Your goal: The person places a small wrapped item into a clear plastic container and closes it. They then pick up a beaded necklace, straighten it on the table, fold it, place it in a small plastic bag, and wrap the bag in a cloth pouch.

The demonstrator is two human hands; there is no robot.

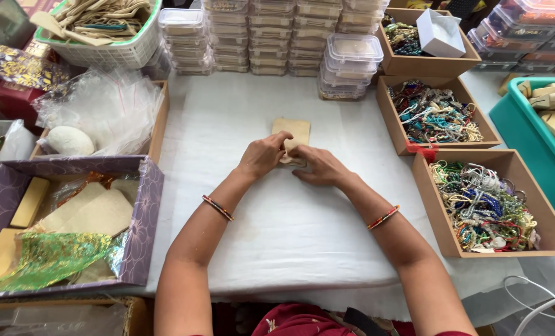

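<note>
white table (240,218), hands (293,158) half-covering tan pouch (295,129)

The white-clothed desk (290,236) bore a tan pouch (293,132), stacked clear tubs (271,37), cardboard bead boxes (504,205) and a purple box (146,211).

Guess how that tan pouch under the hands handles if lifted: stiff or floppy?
Probably floppy: the tan pouch lies flat and thin on the white cloth. Likely light, since left hand and right hand work it with fingertips. Unlikely to roll.
</note>
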